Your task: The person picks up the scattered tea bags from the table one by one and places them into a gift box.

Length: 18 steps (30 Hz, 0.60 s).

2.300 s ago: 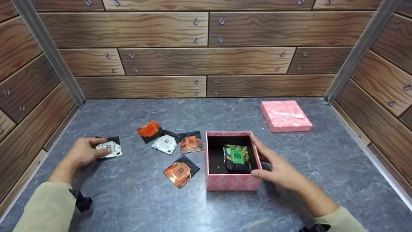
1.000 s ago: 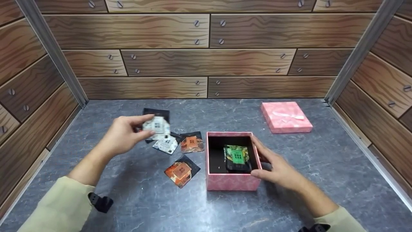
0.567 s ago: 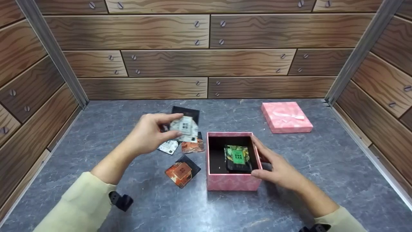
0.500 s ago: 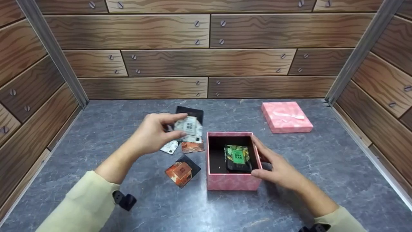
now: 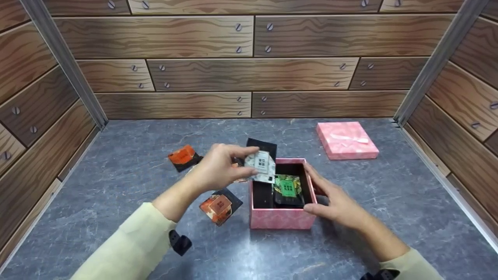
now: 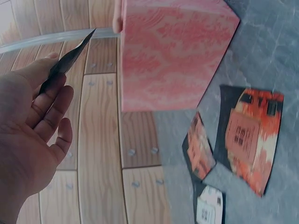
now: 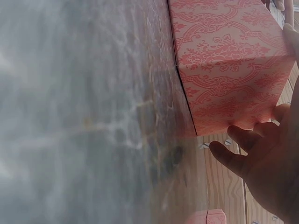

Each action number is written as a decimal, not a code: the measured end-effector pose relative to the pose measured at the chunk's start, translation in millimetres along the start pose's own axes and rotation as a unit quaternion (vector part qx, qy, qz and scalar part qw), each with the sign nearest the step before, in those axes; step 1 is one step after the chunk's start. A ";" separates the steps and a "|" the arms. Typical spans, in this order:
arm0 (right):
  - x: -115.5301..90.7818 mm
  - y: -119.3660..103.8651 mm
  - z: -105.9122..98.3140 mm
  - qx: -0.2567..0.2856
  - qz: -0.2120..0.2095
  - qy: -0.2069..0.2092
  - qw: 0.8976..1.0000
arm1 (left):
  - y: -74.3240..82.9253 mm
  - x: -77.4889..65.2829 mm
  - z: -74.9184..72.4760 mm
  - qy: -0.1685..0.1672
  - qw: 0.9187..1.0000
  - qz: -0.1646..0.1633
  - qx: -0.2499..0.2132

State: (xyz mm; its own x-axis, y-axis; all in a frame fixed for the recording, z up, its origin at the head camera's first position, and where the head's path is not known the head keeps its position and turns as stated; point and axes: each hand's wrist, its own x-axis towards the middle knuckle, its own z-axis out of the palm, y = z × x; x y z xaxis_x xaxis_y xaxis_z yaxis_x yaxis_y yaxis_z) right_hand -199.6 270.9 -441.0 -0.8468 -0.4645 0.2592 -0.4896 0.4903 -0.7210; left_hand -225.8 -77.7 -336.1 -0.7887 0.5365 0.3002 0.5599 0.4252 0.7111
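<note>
In the head view my left hand (image 5: 221, 167) pinches a white-and-black sachet (image 5: 261, 163) between thumb and fingers, held above the left rim of a pink gift box (image 5: 282, 219). Seen in the left wrist view, that sachet (image 6: 70, 60) is nearly edge-on. Inside the box, toward its right side, lies a green-and-black sachet (image 5: 288, 188). My right hand (image 5: 334, 200) holds the box's right side, its thumb at the front corner. The right wrist view has fingertips (image 7: 236, 135) against the patterned box wall (image 7: 219, 88).
Left of the box lie an orange-and-black sachet (image 5: 220, 206) in front and another orange sachet (image 5: 183, 155) farther back. My left hand partly covers other sachets, including a white sachet (image 6: 210, 205). The pink lid (image 5: 346, 140) with a bow rests at the back right. Wood-patterned walls enclose the table.
My left hand lifted the white-and-black sachet off the table at the left and carried it rightward to the box. My right hand and the box stay in place.
</note>
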 end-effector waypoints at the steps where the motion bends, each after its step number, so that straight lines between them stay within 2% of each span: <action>1: 0.0 -0.2 -0.5 -0.001 0.001 0.000 1.000 | 0.2 1.4 3.3 -0.004 1.000 0.001 0.004; 6: 0.1 0.3 -0.9 -0.006 -0.002 -0.001 1.000 | 0.1 8.3 19.5 -0.016 0.999 0.011 0.029; 12: 1.1 2.1 -0.1 0.031 -0.006 -0.010 0.999 | 0.1 17.1 40.3 -0.047 0.999 0.004 0.021; 18: 0.3 0.7 0.2 0.033 0.003 -0.009 0.999 | -3.1 24.6 57.7 -0.050 0.996 0.032 0.071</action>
State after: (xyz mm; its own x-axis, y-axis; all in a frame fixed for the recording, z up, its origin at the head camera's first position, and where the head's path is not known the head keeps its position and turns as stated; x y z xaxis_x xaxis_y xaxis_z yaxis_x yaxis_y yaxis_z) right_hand -200.1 271.0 -441.6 -0.8456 -0.4753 0.2429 -0.4687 0.4433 -0.7641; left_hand -232.3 -23.7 -367.6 -0.7247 0.6331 0.2720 0.6441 0.4821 0.5939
